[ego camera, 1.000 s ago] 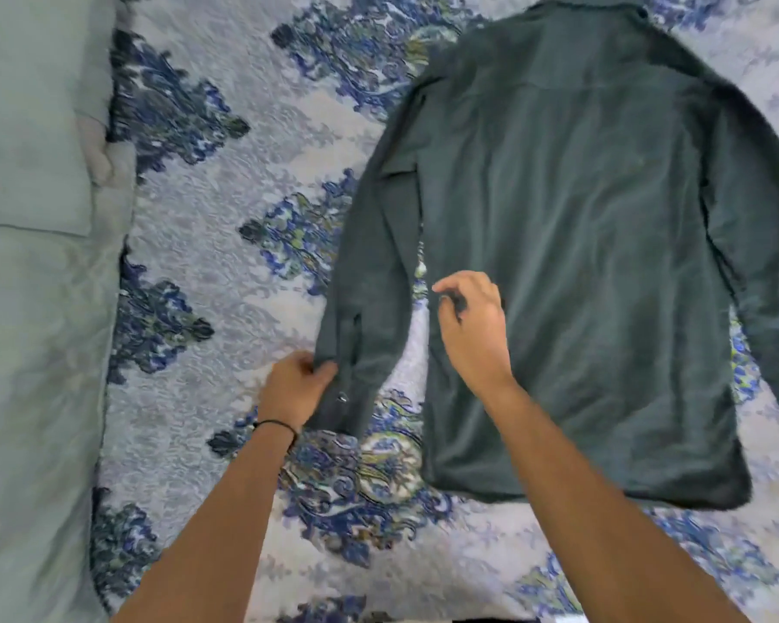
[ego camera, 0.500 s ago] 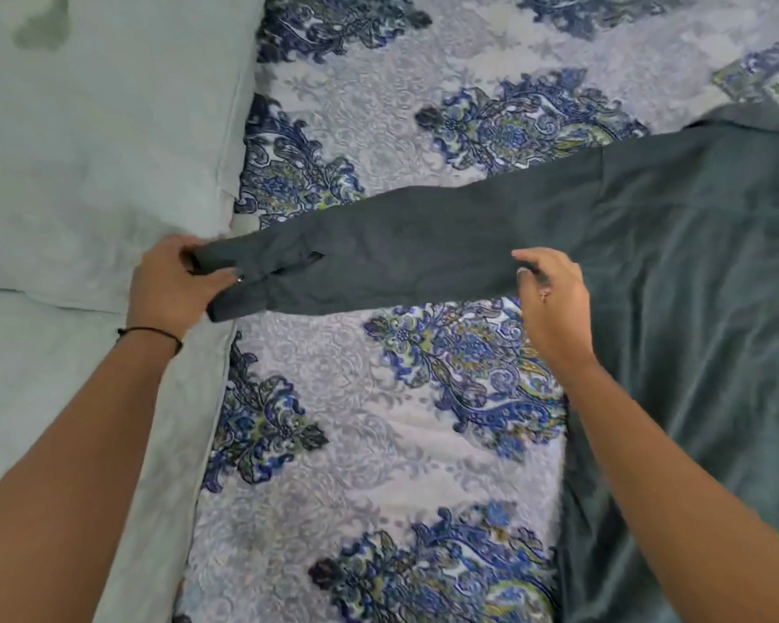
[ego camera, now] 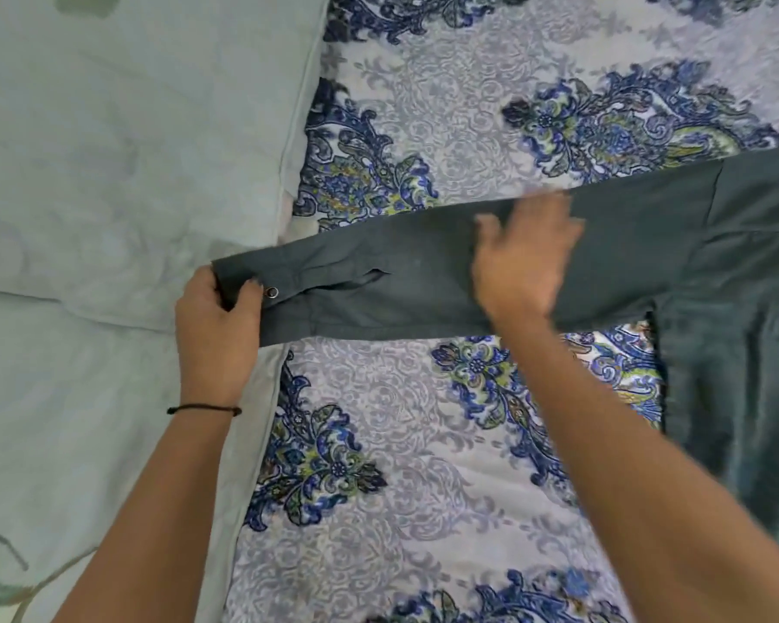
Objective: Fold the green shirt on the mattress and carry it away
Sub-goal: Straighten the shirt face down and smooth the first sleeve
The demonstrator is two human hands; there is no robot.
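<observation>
The dark green shirt (ego camera: pixel 716 263) lies on the patterned mattress sheet (ego camera: pixel 401 442), its body running off the right edge. One long sleeve is stretched out flat to the left. My left hand (ego camera: pixel 217 321) pinches the sleeve's cuff near a metal snap button, at the edge of the pillows. My right hand (ego camera: pixel 522 258) lies flat on the middle of the sleeve with its fingers spread, blurred by motion. Most of the shirt's body is out of view.
Two pale green pillows (ego camera: pixel 109 173) fill the left side, their edges meeting under my left hand. The blue and green floral sheet shows above and below the sleeve.
The sleeve, hanging beside the shirt's body a second ago, is now pulled straight out to the left. My right hand let go of its pinch and now lies flat, farther left along the sleeve.
</observation>
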